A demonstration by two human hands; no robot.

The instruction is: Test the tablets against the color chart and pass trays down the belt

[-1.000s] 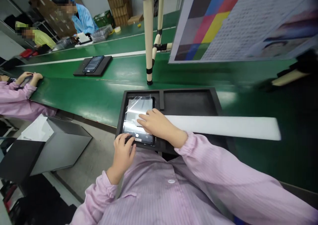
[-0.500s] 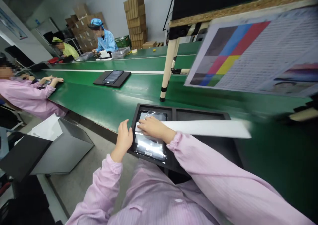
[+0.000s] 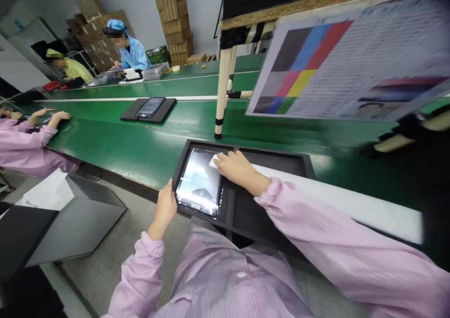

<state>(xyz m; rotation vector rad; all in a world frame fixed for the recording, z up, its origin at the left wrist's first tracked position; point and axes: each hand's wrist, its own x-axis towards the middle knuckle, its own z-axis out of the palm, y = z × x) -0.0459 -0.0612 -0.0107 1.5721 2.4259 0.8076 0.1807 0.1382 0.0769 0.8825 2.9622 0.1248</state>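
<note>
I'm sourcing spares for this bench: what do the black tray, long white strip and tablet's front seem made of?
Black tray: probably dense foam or plastic; dark, matte, little shine.
White strip: perhaps foam sheet; matte, evenly white surface.
Tablet's front: glass or plastic film, hard to tell; glossy, with bright mirrored glare.

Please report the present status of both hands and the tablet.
Right hand grips white strip. Left hand at tray edge. Tablet in tray, partly covered by strip.
</note>
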